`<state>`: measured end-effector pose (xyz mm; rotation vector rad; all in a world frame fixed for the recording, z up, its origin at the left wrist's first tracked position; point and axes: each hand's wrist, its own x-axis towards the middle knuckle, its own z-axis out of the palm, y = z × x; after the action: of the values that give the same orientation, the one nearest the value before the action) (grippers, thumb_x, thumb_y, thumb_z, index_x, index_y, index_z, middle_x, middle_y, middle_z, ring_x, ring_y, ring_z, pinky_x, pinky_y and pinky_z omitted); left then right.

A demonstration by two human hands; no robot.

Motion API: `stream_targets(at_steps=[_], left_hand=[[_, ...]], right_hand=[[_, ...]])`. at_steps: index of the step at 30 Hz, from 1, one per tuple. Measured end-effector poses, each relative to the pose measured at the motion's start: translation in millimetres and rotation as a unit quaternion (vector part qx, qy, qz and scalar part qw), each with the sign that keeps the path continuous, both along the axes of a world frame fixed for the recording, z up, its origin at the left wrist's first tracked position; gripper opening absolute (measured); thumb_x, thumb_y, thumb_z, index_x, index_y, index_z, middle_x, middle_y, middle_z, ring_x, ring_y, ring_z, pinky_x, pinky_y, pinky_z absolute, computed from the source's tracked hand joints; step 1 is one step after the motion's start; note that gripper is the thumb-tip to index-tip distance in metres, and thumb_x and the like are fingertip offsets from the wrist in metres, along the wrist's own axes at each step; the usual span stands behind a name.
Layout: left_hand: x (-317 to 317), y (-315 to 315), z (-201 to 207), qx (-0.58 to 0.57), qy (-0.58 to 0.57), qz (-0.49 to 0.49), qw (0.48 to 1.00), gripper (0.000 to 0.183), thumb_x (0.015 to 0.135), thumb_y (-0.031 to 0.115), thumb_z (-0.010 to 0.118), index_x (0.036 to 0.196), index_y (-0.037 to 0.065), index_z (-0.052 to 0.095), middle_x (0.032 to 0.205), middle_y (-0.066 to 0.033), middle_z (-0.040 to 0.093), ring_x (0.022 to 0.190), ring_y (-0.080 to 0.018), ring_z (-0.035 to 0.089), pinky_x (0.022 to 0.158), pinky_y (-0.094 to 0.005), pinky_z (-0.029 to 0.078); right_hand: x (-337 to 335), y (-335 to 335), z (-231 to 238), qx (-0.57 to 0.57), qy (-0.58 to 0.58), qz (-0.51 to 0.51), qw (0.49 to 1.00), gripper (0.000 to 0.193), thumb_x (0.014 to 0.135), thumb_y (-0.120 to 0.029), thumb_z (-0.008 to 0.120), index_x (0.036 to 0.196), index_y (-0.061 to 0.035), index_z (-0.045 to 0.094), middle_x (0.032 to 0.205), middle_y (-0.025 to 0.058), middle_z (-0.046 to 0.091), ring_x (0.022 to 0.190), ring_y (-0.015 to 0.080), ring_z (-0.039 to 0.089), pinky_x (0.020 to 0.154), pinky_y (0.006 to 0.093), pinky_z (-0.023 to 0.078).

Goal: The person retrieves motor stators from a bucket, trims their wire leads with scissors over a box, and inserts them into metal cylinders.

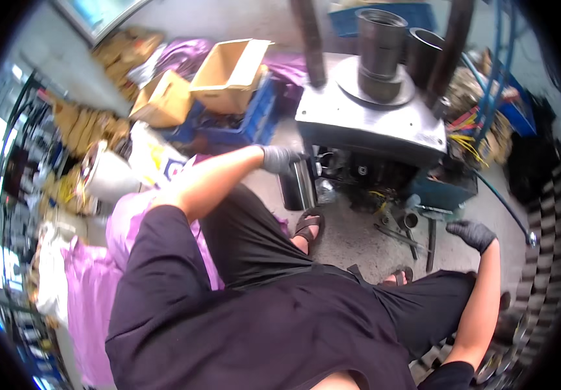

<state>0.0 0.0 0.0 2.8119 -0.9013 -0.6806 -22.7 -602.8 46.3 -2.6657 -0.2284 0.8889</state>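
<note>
My left hand [279, 159], in a dark grey glove, is closed on the upper end of a shiny metal cylinder [298, 184]. The cylinder hangs nearly upright above the floor, left of the machine's metal block [371, 123]. Out to the right, my right hand [472, 235], gloved alike, is held over the floor with its fingers stretched loosely to the left and nothing visible in them. A dark steel cylinder [382, 55] stands on a round flange [352, 81] on top of the block, between two dark upright posts.
Cardboard boxes [225, 81] sit in and beside blue crates [264, 114] at the far left. Bars and a short pipe [411, 220] lie on the floor below the machine. Purple sacks [92, 286] stand to my left; many metal rings [543, 240] are stacked at right. Blue hoses [491, 71] hang behind.
</note>
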Motion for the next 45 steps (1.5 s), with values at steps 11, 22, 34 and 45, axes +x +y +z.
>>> stream_targets(at_steps=[11, 22, 34, 45], left_hand=[[-58.4, 168.4, 5.1, 0.0, -0.023, 0.347, 0.938, 0.036, 0.068, 0.024, 0.076, 0.097, 0.003, 0.072, 0.099, -0.021, 0.068, 0.096, -0.0323, 0.067, 0.081, -0.0373, 0.053], [-61.2, 167.8, -204.6, 0.044, -0.209, 0.491, 0.844, 0.017, 0.068, 0.019, 0.072, 0.081, 0.007, 0.073, 0.095, -0.0237, 0.068, 0.092, -0.0384, 0.066, 0.082, -0.0462, 0.053], [-33.2, 230.8, -269.3, 0.241, 0.067, 0.216, 0.944, 0.022, 0.078, 0.026, 0.063, 0.081, 0.01, 0.077, 0.1, -0.0152, 0.071, 0.089, -0.0266, 0.072, 0.077, -0.0421, 0.056], [53.0, 98.5, -302.2, 0.149, 0.04, 0.191, 0.969, 0.029, 0.09, 0.028, 0.057, 0.106, 0.008, 0.071, 0.11, -0.0139, 0.07, 0.096, -0.0295, 0.068, 0.084, -0.0397, 0.053]], right_hand=[[-2.5, 23.3, -7.9, 0.162, 0.002, -0.106, 0.981, 0.059, 0.069, -0.008, 0.082, 0.121, 0.0023, 0.057, 0.107, 0.0162, 0.065, 0.071, 0.0213, 0.068, 0.054, 0.0367, 0.059], [-58.2, -56.2, -30.1, 0.204, 0.034, -0.292, 0.934, 0.038, 0.087, -0.01, 0.066, 0.122, 0.003, 0.058, 0.096, 0.0142, 0.068, 0.076, 0.023, 0.069, 0.066, 0.0348, 0.057], [-218.5, -139.3, -1.1, 0.085, -0.054, -0.361, 0.927, 0.04, 0.084, -0.02, 0.068, 0.116, 0.0026, 0.064, 0.111, 0.0155, 0.069, 0.1, 0.023, 0.064, 0.089, 0.034, 0.05], [-500.0, -118.6, -58.7, -0.004, -0.025, -0.639, 0.769, 0.035, 0.083, -0.021, 0.07, 0.112, -0.0018, 0.067, 0.099, 0.0119, 0.07, 0.087, 0.0268, 0.069, 0.074, 0.0407, 0.058]])
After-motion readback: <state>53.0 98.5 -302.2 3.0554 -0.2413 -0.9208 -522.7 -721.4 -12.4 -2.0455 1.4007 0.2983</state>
